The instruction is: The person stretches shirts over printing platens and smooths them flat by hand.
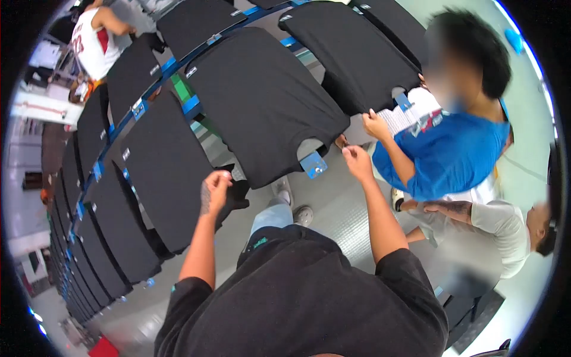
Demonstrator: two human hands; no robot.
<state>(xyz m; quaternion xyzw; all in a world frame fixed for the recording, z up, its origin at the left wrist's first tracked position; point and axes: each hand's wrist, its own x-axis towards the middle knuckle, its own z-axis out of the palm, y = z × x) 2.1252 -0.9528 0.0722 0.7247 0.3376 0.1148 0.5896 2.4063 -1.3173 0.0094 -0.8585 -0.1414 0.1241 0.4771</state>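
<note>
A black shirt (256, 89) lies stretched over a flat board in front of me, its neck opening towards me around a blue metal bracket (313, 165). My left hand (217, 189) is left of this shirt, beside the black cloth of the neighbouring board (163, 172). Its fingers are curled together; whatever they may hold is too small to make out. Just off the shirt's right corner, my right hand (357, 162) has thumb and fingers pinched together. I cannot make out anything between them.
Black-covered boards (110, 220) curve away left along a blue rail (140, 108). At right, a person in blue (452, 154) has hands at another board's black shirt (351, 53). A person in white (502, 226) is behind them. Another person (95, 41) stands far left.
</note>
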